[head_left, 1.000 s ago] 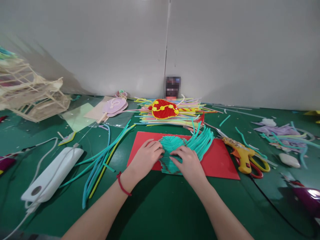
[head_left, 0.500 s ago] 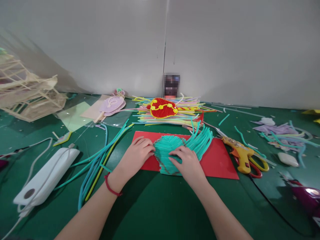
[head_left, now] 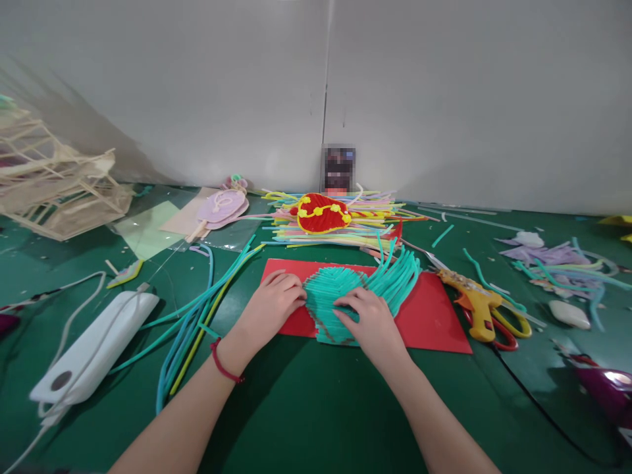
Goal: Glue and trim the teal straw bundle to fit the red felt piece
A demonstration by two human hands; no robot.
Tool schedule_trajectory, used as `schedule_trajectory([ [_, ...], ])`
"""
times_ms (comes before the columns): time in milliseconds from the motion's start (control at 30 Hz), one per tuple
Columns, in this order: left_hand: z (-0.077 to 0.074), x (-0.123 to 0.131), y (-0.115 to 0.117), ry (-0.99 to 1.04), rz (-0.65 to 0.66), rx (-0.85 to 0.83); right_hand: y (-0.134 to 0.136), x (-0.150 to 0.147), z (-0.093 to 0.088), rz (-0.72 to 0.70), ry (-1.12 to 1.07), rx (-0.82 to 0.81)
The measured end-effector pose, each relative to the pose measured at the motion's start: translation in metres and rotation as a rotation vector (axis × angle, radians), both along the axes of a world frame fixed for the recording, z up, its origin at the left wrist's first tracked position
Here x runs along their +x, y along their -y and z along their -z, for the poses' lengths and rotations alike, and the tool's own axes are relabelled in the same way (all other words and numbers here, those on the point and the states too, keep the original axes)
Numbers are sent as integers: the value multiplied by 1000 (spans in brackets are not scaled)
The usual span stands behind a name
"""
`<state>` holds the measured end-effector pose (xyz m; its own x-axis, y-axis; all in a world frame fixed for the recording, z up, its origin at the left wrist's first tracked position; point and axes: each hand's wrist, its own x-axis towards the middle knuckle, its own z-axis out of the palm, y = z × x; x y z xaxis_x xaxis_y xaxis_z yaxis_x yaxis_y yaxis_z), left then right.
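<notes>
A teal panel of pipe cleaners (head_left: 328, 303) lies on a red sheet (head_left: 429, 316), laid in close rows with a brownish line along its edges. Loose teal pipe cleaner ends (head_left: 397, 280) fan out from its upper right. At the panel's left edge, the thumb and curled fingers of my left hand (head_left: 276, 303) are closed on the rim. My right hand (head_left: 370, 319) rests over the panel's right part, thumb and forefinger apart, fingertips touching the rows. Part of the panel is hidden beneath it.
Beyond the sheet, a red-and-yellow fuzzy ornament (head_left: 323, 214) lies on a pile of coloured pipe cleaners (head_left: 291, 236). To the right are a yellow glue gun (head_left: 476, 306) and scissors (head_left: 516, 322). A white power strip (head_left: 96, 349) and blue-green pipe cleaners (head_left: 190, 329) lie left.
Both hands stay almost in place on the teal panel. My left wrist has shifted very slightly to the right.
</notes>
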<state>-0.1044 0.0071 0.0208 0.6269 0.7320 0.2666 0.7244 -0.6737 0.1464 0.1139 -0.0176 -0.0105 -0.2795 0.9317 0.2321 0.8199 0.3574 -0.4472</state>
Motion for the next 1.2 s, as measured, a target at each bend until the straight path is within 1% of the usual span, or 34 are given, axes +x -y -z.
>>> schedule_trajectory([
  [200, 2, 0, -1, 4, 11, -8, 1, -3, -2, 5, -47, -25],
  [267, 0, 0, -2, 33, -4, -29, -1, 0, -7, 24, -144, 23],
  [300, 0, -1, -2, 57, -29, -30, -2, 3, -10, 61, -206, 71],
  [367, 0, -3, -3, 111, -116, -9, -6, 14, -17, 205, -313, 187],
  [433, 2, -6, -5, 162, -227, 6, -9, 28, -22, 404, -338, 266],
  [500, 6, -8, -7, 199, -310, -12, -13, 41, -22, 570, -326, 274],
  [533, 8, -8, -8, 215, -334, -25, -15, 47, -20, 625, -320, 257],
  [600, 13, -8, -10, 252, -353, -45, -17, 54, -15, 691, -315, 202],
  [733, 22, -2, -10, 363, -320, -103, -21, 56, -6, 725, -314, 69],
  [867, 26, 1, -11, 581, -309, -283, -20, 50, -7, 716, -314, 26],
  [967, 22, 0, -15, 694, -342, -378, -18, 47, -9, 681, -344, 25],
  [1067, 15, 0, -15, 793, -378, -460, -17, 47, -9, 676, -387, 19],
  [1200, 6, 10, -6, 972, -392, -667, -18, 51, -9, 687, -447, 34],
])
